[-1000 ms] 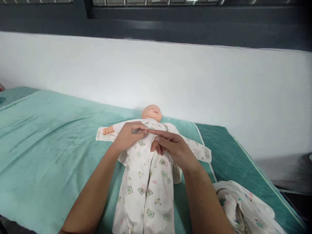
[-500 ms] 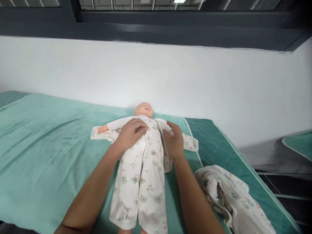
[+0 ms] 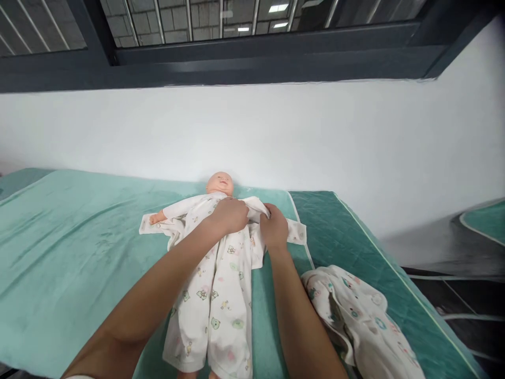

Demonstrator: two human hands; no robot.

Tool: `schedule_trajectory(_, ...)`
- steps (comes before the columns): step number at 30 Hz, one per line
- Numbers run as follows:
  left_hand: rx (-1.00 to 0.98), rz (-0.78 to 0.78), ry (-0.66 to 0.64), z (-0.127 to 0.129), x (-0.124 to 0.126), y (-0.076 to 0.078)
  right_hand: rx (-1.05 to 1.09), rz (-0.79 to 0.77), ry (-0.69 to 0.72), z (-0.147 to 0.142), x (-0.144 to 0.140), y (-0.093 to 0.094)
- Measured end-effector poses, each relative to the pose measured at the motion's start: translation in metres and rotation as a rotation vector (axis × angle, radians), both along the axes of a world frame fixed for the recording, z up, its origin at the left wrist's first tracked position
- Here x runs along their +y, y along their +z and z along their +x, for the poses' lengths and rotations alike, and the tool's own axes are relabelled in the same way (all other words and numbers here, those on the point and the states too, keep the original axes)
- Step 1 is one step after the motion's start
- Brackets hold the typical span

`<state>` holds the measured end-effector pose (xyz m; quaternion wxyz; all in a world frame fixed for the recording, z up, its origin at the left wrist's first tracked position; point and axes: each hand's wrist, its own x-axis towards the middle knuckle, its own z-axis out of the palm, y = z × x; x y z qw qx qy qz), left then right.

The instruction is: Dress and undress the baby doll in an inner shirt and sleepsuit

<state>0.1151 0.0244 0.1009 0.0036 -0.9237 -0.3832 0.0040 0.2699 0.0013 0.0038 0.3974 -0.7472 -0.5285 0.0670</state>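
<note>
Pale-green plush sheet (image 3: pixel 98 237) over dark-green quilted pad (image 3: pixel 327 226), white wall (image 3: pixel 252 131) far side. Bald plastic doll (image 3: pixel 220 183), white animal-print suit (image 3: pixel 231 279), lies centre, head toward wall. Right hand (image 3: pixel 275 226) pinches white fabric flap (image 3: pixel 256 204) beside chest; left hand (image 3: pixel 232 216) close by, grip I can't tell. Left forearm (image 3: pixel 158 292) blocks some torso. Crumpled white printed cloth (image 3: pixel 365 316) near right.

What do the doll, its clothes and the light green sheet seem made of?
Doll: probably vinyl or soft plastic; the head looks smooth and moulded. Clothes: likely thin cotton, matte with soft creases. Sheet: perhaps velvety plush, given its brushed-looking streaks.
</note>
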Motion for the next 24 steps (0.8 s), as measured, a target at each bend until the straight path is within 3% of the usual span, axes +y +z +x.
schedule_trajectory(3,0.172,-0.047,-0.013,0.028,0.014,0.0,-0.069,-0.081,-0.027,0.0,0.0,0.001)
schedule_trajectory(9,0.293,-0.099,-0.042,0.065,0.038,-0.02,-0.184,-0.191,-0.08,-0.005,0.002,0.0)
schedule_trajectory(15,0.344,-0.138,-0.038,0.068,0.051,-0.024,-0.172,-0.191,-0.083,-0.002,0.004,-0.001)
schedule_trajectory(24,0.243,-0.149,-0.176,0.07,0.054,-0.035,-0.103,-0.268,-0.133,-0.002,-0.002,0.011)
